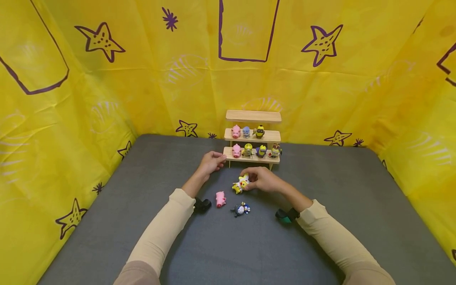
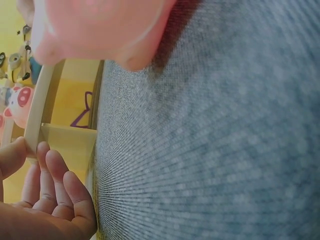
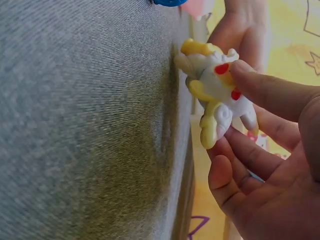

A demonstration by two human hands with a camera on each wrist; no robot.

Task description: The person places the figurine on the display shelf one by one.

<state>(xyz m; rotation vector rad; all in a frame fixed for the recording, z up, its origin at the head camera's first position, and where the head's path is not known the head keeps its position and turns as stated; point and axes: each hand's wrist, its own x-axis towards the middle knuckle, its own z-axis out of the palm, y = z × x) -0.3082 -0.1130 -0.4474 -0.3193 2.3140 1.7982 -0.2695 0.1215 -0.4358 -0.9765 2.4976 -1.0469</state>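
My left hand (image 1: 211,162) pinches the left end of the lowest board of a three-tier wooden display shelf (image 1: 253,116), thumb above and fingers below in the left wrist view. My right hand (image 1: 266,180) holds a yellow-and-white toy figurine (image 3: 212,87) with red cheeks between thumb and fingers, just in front of the shelf. The figurine is tilted, close over the grey cloth. On the lowest board stand a pink pig figure (image 1: 236,151) and several yellow figures (image 1: 261,151). The middle board bears another pig (image 1: 236,131), a blue figure (image 1: 246,132) and a yellow-and-black one (image 1: 260,132).
A pink pig toy (image 1: 220,199) lies on the grey cloth-covered table (image 1: 228,253) between the forearms. To its right lies a dark grey, white and blue figurine (image 1: 240,209). Yellow patterned fabric (image 1: 142,87) walls the back and sides.
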